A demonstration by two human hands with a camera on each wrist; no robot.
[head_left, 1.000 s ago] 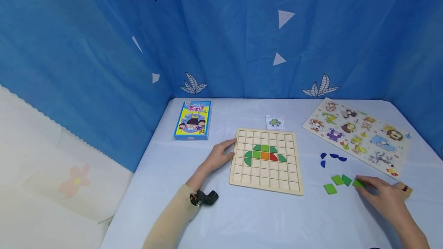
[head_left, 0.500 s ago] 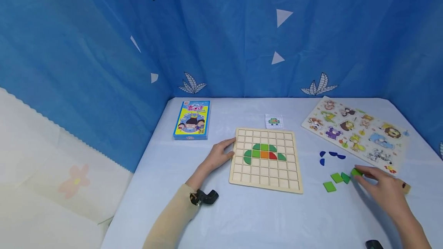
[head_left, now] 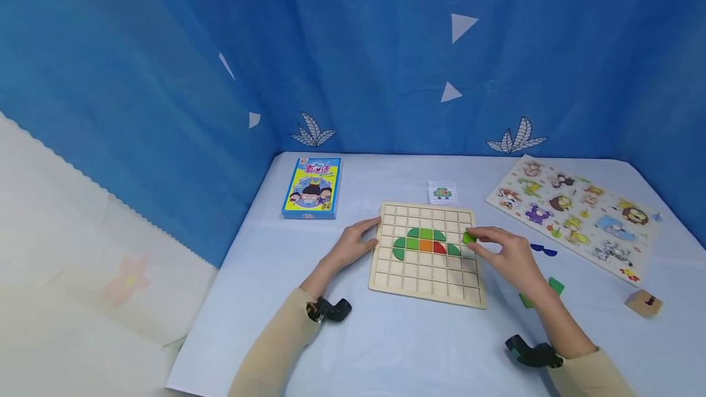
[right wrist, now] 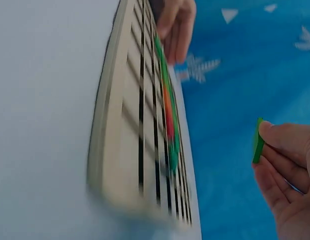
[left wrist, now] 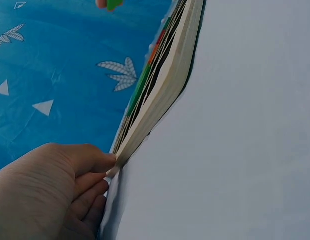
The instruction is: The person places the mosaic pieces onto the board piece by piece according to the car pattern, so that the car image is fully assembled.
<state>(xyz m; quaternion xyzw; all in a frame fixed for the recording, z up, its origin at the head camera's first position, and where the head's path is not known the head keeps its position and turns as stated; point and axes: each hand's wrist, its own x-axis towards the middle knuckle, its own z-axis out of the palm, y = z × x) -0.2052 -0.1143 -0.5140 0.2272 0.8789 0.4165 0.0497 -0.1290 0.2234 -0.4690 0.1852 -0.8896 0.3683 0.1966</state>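
Note:
My right hand (head_left: 510, 257) pinches a green square tile (head_left: 469, 238) between thumb and fingers, over the right side of the wooden grid board (head_left: 427, 283). In the right wrist view that green tile (right wrist: 258, 141) stands on edge, apart from the board. My left hand (head_left: 349, 247) touches the board's left edge, and in the left wrist view its thumb lies at the board's corner. On the grid sit dark green rounded tiles, bright green squares, an orange square (head_left: 426, 245) and a red rounded tile (head_left: 439, 248).
A small pattern card (head_left: 442, 193) lies behind the board. Loose green tiles (head_left: 556, 285) and blue half-circles (head_left: 543, 250) are partly hidden by my right arm. Animal puzzle board (head_left: 576, 216) and wooden block (head_left: 644, 303) lie right, a card box (head_left: 312, 189) back left.
My right hand has lifted the green square tile from the loose tiles and carried it left, over the grid board's right side. My left hand stays at the board's edge.

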